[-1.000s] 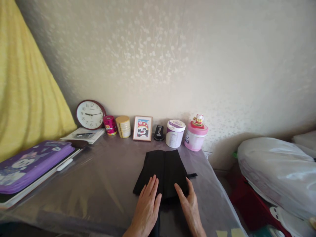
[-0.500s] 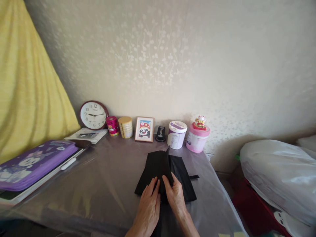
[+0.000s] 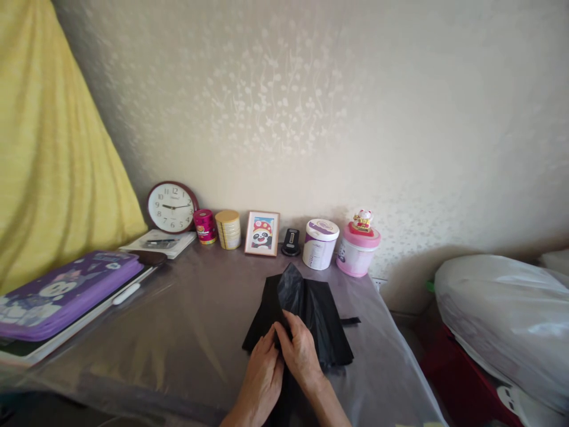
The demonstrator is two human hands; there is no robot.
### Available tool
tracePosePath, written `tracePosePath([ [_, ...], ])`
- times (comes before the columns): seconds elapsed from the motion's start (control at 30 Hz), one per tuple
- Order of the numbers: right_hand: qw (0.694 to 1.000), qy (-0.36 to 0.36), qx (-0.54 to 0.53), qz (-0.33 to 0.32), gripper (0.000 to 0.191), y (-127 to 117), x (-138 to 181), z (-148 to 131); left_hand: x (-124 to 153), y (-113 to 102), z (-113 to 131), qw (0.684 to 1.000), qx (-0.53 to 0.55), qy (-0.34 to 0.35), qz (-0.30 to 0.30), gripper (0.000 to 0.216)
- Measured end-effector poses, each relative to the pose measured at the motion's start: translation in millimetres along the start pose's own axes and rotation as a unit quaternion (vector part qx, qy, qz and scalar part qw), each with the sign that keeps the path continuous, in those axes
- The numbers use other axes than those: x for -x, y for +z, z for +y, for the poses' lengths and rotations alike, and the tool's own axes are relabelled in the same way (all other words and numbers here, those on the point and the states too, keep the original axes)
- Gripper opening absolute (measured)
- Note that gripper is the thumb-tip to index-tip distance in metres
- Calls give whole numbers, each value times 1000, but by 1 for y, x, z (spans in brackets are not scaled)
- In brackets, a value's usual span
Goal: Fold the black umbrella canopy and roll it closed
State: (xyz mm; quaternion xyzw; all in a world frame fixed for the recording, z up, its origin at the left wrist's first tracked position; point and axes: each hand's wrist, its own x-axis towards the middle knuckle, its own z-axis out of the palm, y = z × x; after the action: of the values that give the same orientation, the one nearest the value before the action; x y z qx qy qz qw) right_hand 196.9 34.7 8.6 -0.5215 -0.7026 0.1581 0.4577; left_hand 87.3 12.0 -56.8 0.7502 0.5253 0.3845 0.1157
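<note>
A folded black plastic bag (image 3: 320, 323) lies on the table (image 3: 191, 332) in front of me. My right hand (image 3: 300, 353) pinches a flap of the bag and holds it lifted over the middle. Close beside it on the left, my left hand (image 3: 262, 376) rests with its fingers on the bag's near edge. A thin black strip (image 3: 350, 321) sticks out from the bag's right side.
Along the wall stand a clock (image 3: 172, 206), a red tin (image 3: 204, 226), a yellow tin (image 3: 228, 228), a framed panda picture (image 3: 262, 233), a white tub (image 3: 320, 243) and a pink tub (image 3: 358, 250). A purple case (image 3: 62, 293) lies left. A white plastic bag (image 3: 502, 320) sits right.
My right hand moved from the bag's right side to its middle, took hold of a flap and raised it. My left hand shifted slightly inward.
</note>
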Motion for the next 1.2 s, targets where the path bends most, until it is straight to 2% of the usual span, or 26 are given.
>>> tracePosePath([
  [0.13,999,-22,4,-46,31,-9,-2,-9,-3,-10,0,995,94,-2,9,39],
  [0.3,995,-41,-9,-90,36,-18,-1,-14,-4,-29,13,984,169,-50,-30,36],
  [0.4,992,-65,-5,-105,31,-19,1,-15,-1,-35,16,980,178,-75,-38,35],
  [0.57,987,-104,19,-122,25,-19,5,-15,-2,-55,12,984,160,-70,-24,24],
  [0.77,974,-142,32,-174,17,-20,16,-14,-25,-87,18,987,135,-85,15,26],
  [0.87,970,-156,31,-184,15,-19,21,-14,-43,-82,27,987,151,-48,0,28],
  [0.97,973,-166,22,-159,17,-13,24,-10,-63,-61,32,986,158,12,-57,33],
  [1.07,976,-168,7,-139,15,-7,26,-3,-84,-37,31,983,74,76,-153,36],
  [1.2,978,-156,-22,-139,19,-6,26,-2,-107,-18,18,980,30,89,-178,35],
])
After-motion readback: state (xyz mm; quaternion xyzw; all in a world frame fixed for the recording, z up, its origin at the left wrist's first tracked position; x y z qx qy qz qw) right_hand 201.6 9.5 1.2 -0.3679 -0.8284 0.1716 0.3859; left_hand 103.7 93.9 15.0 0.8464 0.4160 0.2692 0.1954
